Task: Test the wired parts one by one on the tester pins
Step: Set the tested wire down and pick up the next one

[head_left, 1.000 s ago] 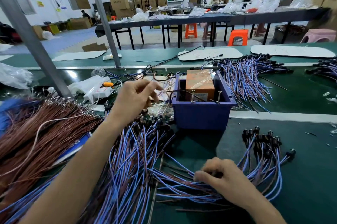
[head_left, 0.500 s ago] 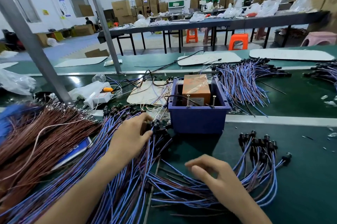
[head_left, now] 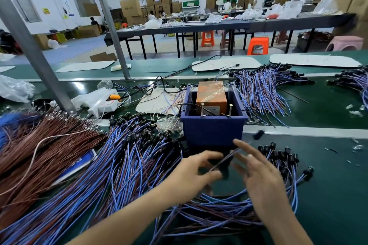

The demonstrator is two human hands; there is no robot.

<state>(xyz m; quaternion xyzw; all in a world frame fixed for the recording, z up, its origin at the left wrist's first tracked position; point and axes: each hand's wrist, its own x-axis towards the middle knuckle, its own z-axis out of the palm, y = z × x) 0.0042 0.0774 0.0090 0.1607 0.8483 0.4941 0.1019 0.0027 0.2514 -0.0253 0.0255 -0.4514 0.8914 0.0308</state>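
Observation:
The tester is a blue box (head_left: pixel 213 132) holding an orange block (head_left: pixel 211 93), with two upright screw pins (head_left: pixel 202 109) at its front rim. My left hand (head_left: pixel 191 177) is just in front of the box and pinches the thin wire of one wired part (head_left: pixel 229 157). That part's black head (head_left: pixel 258 134) is blurred in the air to the right of the box. My right hand (head_left: pixel 260 179) is beside it, fingers spread and straight, touching the wire. A big pile of blue-wired parts (head_left: pixel 127 157) lies to the left. A smaller bunch with black heads (head_left: pixel 282 155) lies to the right.
Brown wires (head_left: pixel 39 145) are heaped at far left beside a grey post (head_left: pixel 35 59). Behind the box lie a white power strip (head_left: pixel 103 105), a white pad (head_left: pixel 159 101) and another bunch of blue-wired parts (head_left: pixel 262 89). Across the aisle are tables, stools and people.
My left hand has left the big pile and come right, in front of the box, bringing one wired part. My right hand has lifted off the wires and opened.

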